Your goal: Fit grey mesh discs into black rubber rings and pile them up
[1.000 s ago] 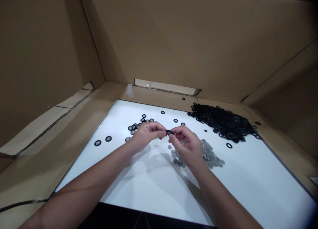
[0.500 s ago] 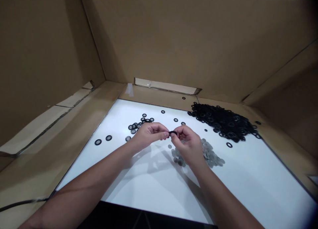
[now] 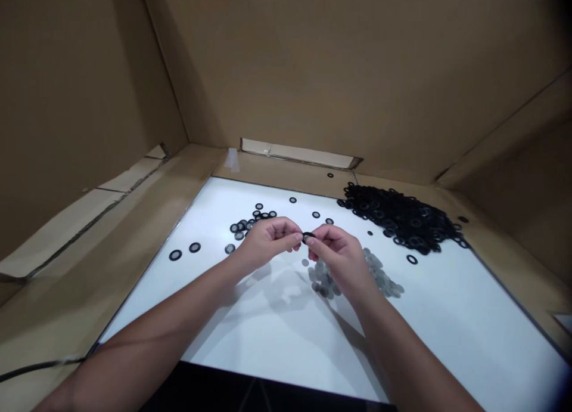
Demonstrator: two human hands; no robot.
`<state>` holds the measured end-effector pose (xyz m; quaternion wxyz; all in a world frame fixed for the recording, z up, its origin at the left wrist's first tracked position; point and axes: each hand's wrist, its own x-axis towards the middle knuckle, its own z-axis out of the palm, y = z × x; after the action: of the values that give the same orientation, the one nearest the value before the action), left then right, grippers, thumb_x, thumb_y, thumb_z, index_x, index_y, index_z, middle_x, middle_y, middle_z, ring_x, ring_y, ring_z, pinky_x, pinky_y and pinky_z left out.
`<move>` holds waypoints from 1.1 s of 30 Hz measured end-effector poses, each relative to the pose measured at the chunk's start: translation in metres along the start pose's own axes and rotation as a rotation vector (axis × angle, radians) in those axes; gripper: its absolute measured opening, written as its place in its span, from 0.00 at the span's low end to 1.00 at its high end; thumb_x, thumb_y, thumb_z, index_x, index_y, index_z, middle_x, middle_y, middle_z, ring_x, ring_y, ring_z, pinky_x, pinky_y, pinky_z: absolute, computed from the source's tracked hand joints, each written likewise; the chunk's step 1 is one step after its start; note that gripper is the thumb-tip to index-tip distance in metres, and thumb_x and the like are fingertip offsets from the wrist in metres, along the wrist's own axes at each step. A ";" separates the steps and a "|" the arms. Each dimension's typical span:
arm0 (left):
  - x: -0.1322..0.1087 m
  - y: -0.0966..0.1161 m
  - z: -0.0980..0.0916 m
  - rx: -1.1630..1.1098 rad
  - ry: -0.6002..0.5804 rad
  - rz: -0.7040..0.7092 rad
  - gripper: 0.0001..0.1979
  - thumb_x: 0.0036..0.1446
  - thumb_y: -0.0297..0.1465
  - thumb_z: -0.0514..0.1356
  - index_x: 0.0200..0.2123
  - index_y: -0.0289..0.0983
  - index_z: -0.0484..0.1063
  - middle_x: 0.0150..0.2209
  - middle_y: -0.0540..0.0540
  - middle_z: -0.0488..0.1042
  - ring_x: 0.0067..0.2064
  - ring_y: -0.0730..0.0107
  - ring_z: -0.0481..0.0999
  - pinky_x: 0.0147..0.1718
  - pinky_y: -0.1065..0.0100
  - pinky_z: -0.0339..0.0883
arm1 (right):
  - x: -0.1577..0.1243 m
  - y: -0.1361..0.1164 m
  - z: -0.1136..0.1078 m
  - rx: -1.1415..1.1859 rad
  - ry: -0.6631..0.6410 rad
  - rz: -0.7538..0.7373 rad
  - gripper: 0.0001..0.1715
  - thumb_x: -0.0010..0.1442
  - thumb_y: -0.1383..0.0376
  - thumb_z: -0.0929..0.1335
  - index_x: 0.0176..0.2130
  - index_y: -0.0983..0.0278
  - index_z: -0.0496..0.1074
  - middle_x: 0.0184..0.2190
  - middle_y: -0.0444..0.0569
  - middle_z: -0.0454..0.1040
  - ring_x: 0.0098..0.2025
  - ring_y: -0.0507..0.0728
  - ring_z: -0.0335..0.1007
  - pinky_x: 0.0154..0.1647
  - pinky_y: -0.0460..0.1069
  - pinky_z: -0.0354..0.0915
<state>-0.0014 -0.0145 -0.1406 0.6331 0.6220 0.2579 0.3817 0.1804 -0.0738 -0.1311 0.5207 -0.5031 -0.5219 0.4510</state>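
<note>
My left hand (image 3: 268,240) and my right hand (image 3: 337,258) meet above a bright white panel (image 3: 277,334). Both pinch one small black ring (image 3: 308,237) between their fingertips. Under my right hand lies a heap of grey discs (image 3: 379,278). A big heap of black rings (image 3: 400,218) sits at the back right. Behind my left hand a small cluster of rings with grey centres (image 3: 250,222) is spread on the panel.
Tall cardboard walls (image 3: 313,72) enclose the panel on three sides. Two rings with grey centres (image 3: 185,251) lie apart at the left. Loose rings are scattered near the back edge. A dark cable (image 3: 40,364) runs over the cardboard at the lower left.
Both hands stay pinched on the ring and have shifted only slightly; the ring is turned a little between the fingertips.
</note>
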 end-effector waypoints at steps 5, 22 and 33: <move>0.002 -0.003 -0.001 -0.065 -0.015 -0.031 0.10 0.59 0.36 0.66 0.34 0.34 0.75 0.29 0.48 0.76 0.32 0.72 0.76 0.35 0.69 0.70 | 0.002 0.003 -0.003 0.090 -0.057 0.044 0.12 0.58 0.57 0.75 0.31 0.61 0.74 0.22 0.42 0.73 0.25 0.51 0.67 0.29 0.47 0.65; 0.003 -0.003 -0.001 -0.066 0.053 -0.027 0.13 0.61 0.40 0.64 0.37 0.35 0.77 0.30 0.48 0.75 0.33 0.72 0.75 0.34 0.69 0.71 | 0.004 0.012 0.004 0.042 -0.082 0.083 0.16 0.64 0.52 0.70 0.33 0.62 0.75 0.29 0.45 0.73 0.29 0.52 0.71 0.28 0.46 0.67; 0.003 -0.012 -0.001 0.145 0.117 0.053 0.12 0.57 0.39 0.67 0.38 0.36 0.78 0.36 0.45 0.77 0.36 0.68 0.75 0.34 0.68 0.71 | 0.006 0.009 0.002 -0.079 0.098 -0.004 0.16 0.57 0.53 0.75 0.37 0.61 0.75 0.29 0.45 0.74 0.28 0.53 0.72 0.25 0.46 0.67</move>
<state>0.0016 -0.0111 -0.1517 0.5599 0.6495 0.3048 0.4145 0.1788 -0.0674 -0.1400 0.5262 -0.5438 -0.5140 0.4040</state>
